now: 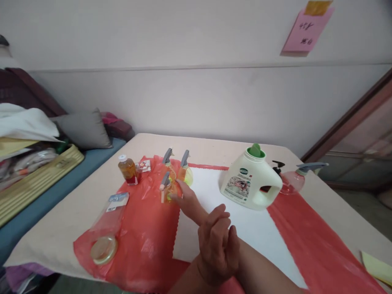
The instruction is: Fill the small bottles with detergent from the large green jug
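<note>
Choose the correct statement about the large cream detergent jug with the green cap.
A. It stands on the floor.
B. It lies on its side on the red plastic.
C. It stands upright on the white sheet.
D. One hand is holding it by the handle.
C: the detergent jug stands upright on the white sheet, green cap on top, untouched by either hand.
</note>
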Demonstrator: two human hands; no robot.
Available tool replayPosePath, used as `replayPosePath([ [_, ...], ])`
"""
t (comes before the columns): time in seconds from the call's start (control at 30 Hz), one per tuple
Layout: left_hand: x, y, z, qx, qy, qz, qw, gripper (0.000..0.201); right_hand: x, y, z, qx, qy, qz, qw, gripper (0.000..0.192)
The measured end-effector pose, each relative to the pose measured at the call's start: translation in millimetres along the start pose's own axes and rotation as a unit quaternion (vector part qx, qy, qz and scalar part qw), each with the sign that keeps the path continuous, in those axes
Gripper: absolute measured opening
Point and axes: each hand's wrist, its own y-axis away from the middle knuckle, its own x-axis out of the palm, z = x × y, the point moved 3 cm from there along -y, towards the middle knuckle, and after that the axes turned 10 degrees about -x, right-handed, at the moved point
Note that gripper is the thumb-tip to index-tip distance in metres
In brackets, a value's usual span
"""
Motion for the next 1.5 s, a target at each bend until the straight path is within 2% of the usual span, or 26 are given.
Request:
replayPosePath([
  [0.1, -3.0, -6, 4, -0.005, -0.008, -0.01, 1.0, 0.037, 32, -28, -6, 0.01, -0.063, 0.023, 0.998, 0.028],
  [0.2, -5.5, -5, 5, 0.005, -0.017, -0.007, 1.0, 0.036, 31, -26, -6, 0.036, -0.114, 0.011, 0.993, 0.016],
  [0.3, -6.1, 2, -2, 0.045, -0.024, 0.015, 0.999, 0.035, -8, -1, -5, 0.078, -0.15, -0.048, 0.984, 0.021],
  [0.43, -3.8, 16, -15, 0.103, -0.004, 0.013, 0.995, 0.032, -93, 41, 1, 0.14, -0.164, -0.174, 0.961, 0.031],
  [0.5, -0.2, 21, -15, 0.101, 0.002, -0.001, 0.995, 0.037, -132, 56, 11, 0.15, -0.168, -0.237, 0.945, 0.032],
  [0.57, 7.2, 21, -10, 0.074, -0.02, -0.003, 0.997, 0.049, -162, 66, 26, 0.142, -0.193, -0.3, 0.923, 0.03],
  [0.63, 18.1, 20, -1, 0.034, -0.063, 0.02, 0.997, 0.069, -179, 70, 42, 0.13, -0.23, -0.346, 0.9, 0.029],
  [0.73, 34.0, 19, 12, 0.0, -0.085, 0.068, 0.994, 0.088, -187, 70, 57, 0.134, -0.267, -0.35, 0.888, 0.029],
  [0.83, 41.7, 21, 19, -0.022, -0.05, 0.092, 0.994, 0.078, -188, 68, 60, 0.137, -0.288, -0.325, 0.89, 0.029],
  [0.9, 43.5, 23, 22, -0.108, 0.002, 0.106, 0.988, 0.071, -190, 67, 59, 0.119, -0.305, -0.314, 0.891, 0.029],
  [0.93, 44.5, 23, 24, -0.185, 0.044, 0.117, 0.975, 0.07, -192, 67, 58, 0.107, -0.313, -0.31, 0.891, 0.029],
  [0.97, 45.8, 25, 26, -0.273, 0.101, 0.13, 0.948, 0.071, -193, 67, 57, 0.097, -0.321, -0.307, 0.891, 0.029],
  [1.0, 47.9, 26, 27, -0.363, 0.169, 0.147, 0.905, 0.071, -194, 67, 56, 0.091, -0.332, -0.3, 0.89, 0.029],
  [1.03, 50.6, 29, 28, -0.448, 0.239, 0.17, 0.845, 0.069, -195, 68, 55, 0.091, -0.344, -0.29, 0.888, 0.03],
  [1.07, 53.8, 31, 27, -0.523, 0.305, 0.2, 0.77, 0.066, -195, 68, 54, 0.094, -0.359, -0.278, 0.886, 0.031],
  [1.17, 59.1, 40, 22, -0.673, 0.437, 0.282, 0.525, 0.06, -196, 68, 52, 0.104, -0.39, -0.244, 0.882, 0.034],
  [1.2, 59.0, 42, 21, -0.698, 0.459, 0.296, 0.464, 0.06, -198, 67, 52, 0.102, -0.388, -0.243, 0.883, 0.034],
  [1.23, 58.4, 44, 21, -0.709, 0.475, 0.303, 0.424, 0.061, -201, 67, 53, 0.095, -0.382, -0.25, 0.885, 0.034],
  [1.27, 57.6, 44, 22, -0.711, 0.485, 0.303, 0.408, 0.059, -208, 66, 55, 0.087, -0.372, -0.263, 0.886, 0.034],
  [1.33, 55.8, 42, 27, -0.71, 0.484, 0.296, 0.417, 0.053, -228, 67, 62, 0.059, -0.344, -0.306, 0.886, 0.033],
  [1.43, 50.6, 30, 41, -0.716, 0.452, 0.243, 0.473, 0.043, -275, 74, 81, -0.014, -0.267, -0.404, 0.875, 0.027],
  [1.5, 43.5, 14, 54, -0.712, 0.442, 0.176, 0.516, 0.038, -304, 83, 94, -0.064, -0.199, -0.468, 0.858, 0.022],
])
